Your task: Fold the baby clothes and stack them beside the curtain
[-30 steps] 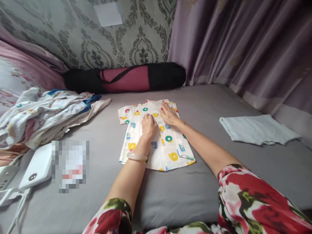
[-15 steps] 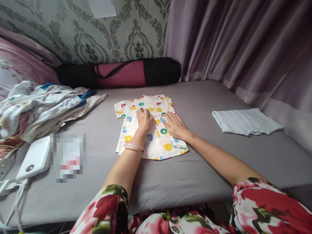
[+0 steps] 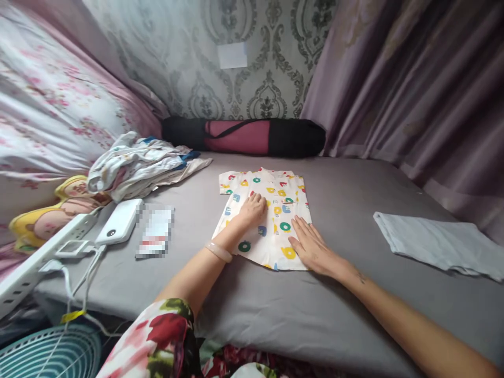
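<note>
A child's short-sleeved shirt [image 3: 275, 239], white with colourful letter shapes, lies front up on the grey bed sheet. Its left-hand sleeve sticks out, while no sleeve juts out on the right. My left hand [image 3: 254, 210] rests on the shirt left of its middle, fingers bent and close together against the cloth; the fingertips are partly hidden. Flat along the shirt's lower right edge lies my right hand [image 3: 313, 247], fingers stretched out, covering part of that edge.
A folded pale cloth [image 3: 437, 244] lies at right. On the left are a heap of clothes [image 3: 137, 163], a white power bank [image 3: 120, 223] with cables, a blurred-out packet [image 3: 157, 231] and a power strip [image 3: 43, 257]. A black and maroon bag [image 3: 240, 137] lies along the wall.
The view has shifted left and up. My right hand has slid down the shirt's right edge, fingers still stretched out. My left hand keeps about the same place on the cloth.
</note>
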`<state>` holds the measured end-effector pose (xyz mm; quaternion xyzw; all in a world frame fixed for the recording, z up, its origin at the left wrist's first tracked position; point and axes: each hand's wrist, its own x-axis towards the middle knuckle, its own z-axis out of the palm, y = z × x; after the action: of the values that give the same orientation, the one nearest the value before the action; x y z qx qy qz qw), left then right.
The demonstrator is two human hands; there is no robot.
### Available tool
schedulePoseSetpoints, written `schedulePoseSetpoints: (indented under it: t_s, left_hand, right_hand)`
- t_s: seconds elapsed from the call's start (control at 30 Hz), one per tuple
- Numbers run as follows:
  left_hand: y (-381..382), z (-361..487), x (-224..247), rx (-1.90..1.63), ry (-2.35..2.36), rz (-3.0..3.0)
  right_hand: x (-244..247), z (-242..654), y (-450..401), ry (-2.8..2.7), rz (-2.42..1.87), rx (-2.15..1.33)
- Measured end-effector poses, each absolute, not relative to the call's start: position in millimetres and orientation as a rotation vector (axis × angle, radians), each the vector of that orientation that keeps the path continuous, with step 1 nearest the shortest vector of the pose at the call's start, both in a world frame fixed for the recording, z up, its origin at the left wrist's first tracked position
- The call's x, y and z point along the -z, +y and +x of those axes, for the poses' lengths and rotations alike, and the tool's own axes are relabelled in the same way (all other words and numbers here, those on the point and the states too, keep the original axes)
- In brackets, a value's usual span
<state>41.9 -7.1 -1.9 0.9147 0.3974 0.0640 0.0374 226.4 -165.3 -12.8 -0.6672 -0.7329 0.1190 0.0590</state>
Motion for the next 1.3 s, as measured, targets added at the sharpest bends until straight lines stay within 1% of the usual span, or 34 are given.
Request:
schedulePoseSetpoints:
  t_s: [0.13,0.27,0.47,0.57,0.63,0.87,0.97,1.07,1.17,1.3]
  left_hand:
    - [-23,8,-3,-0.217,1.095,2.843]
    - [-36,-23,-2,-0.204,1.084,2.826]
    - [-45,-47,11,-0.231,1.208,2.687]
    - [-46,-51,15,-0.255,1.295,2.612]
    - [-46,-54,15,-0.261,1.36,2.588]
    - [-46,-67,0,-0.322,1.79,2.457]
    - [-49,-68,-4,-0.306,1.896,2.372]
    - [-51,-67,-5,-0.292,1.892,2.303]
    - [-53,-65,-9,-0.24,1.881,2.217]
    - [-53,-65,-14,-0.179,1.862,2.169]
  right_hand:
    - [14,223,-177,-2.286,-1.991,-0.296]
    - [8,220,-175,-2.35,-2.049,-0.228]
    - [-34,203,-150,-2.483,-2.081,-0.137]
    - [-44,179,-125,-2.435,-2.032,-0.138]
    - [-39,160,-107,-2.412,-1.915,-0.113]
    - [-1,115,-73,-2.453,-1.775,-0.304]
    - [-3,112,-66,-2.483,-1.766,-0.33]
    - [-14,116,-47,-2.435,-1.777,-0.256]
    - [-21,123,-13,-2.34,-1.877,-0.194]
    - [-18,133,37,-2.259,-2.028,-0.122]
